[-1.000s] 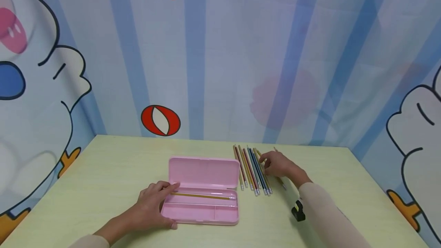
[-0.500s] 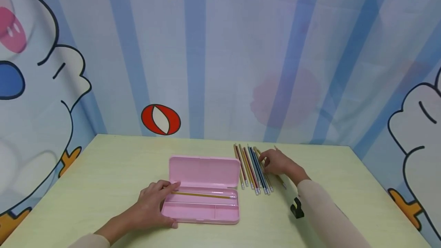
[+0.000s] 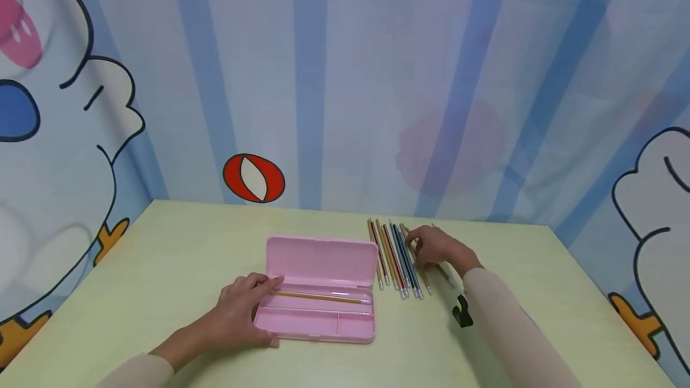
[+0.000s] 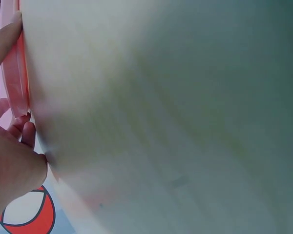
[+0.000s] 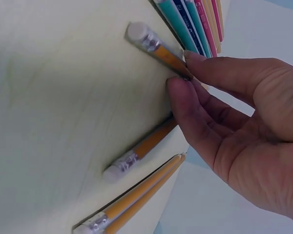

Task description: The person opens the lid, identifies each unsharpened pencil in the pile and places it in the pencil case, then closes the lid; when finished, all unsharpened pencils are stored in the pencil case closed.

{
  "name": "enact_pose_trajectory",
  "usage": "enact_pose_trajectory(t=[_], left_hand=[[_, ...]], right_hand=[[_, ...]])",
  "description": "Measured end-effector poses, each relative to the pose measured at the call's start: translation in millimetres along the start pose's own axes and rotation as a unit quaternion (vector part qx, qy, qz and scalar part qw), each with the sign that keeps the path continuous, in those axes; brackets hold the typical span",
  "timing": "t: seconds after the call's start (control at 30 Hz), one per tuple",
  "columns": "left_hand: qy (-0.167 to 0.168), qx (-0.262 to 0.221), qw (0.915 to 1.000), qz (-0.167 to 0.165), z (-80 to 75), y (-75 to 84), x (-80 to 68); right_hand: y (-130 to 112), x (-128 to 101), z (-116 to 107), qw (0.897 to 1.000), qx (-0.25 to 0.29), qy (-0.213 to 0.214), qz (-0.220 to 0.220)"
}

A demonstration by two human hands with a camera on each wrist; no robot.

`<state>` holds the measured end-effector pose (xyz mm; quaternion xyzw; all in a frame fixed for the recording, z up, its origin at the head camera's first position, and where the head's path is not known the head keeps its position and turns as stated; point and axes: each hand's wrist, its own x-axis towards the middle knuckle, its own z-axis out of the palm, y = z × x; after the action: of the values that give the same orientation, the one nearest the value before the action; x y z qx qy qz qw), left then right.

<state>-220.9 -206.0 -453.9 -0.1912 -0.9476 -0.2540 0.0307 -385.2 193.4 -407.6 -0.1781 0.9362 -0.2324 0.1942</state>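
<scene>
An open pink pencil case lies on the table with its lid tipped back. One yellow pencil rests in its rear compartment. My left hand grips the case's left end, thumb at the front edge and fingers toward the back; in the left wrist view the fingers touch the pink case wall. To the right of the case, my right hand is at the row of pencils. In the right wrist view its thumb and forefinger pinch a yellow pencil with a white eraser.
More yellow pencils lie beside and under my right hand. Teal, blue and red pencils lie on its other side. A black clip-like piece shows at the right sleeve. A striped cartoon backdrop stands behind the table.
The head view has shifted slightly, so the table sits higher. The eraser end of the pencil at my right hand has moved a little away from the row. My left hand stays on the case.
</scene>
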Motion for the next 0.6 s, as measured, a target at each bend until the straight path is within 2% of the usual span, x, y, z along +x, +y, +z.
enact_pose_trajectory(t=[0.2,0.37,0.6], left_hand=[[-0.013,-0.011,0.9997,-0.019,-0.1,0.6,1.0],[-0.012,-0.011,0.9998,-0.013,-1.5,1.4,1.5],[-0.015,-0.011,0.9996,-0.023,0.1,1.6,1.0]], right_hand=[[-2.4,3.9,-3.6,1.000,-0.023,-0.006,0.015],[-1.8,5.7,-4.9,0.999,-0.029,0.001,0.021],[0.3,6.1,-1.7,0.999,-0.025,0.009,0.018]])
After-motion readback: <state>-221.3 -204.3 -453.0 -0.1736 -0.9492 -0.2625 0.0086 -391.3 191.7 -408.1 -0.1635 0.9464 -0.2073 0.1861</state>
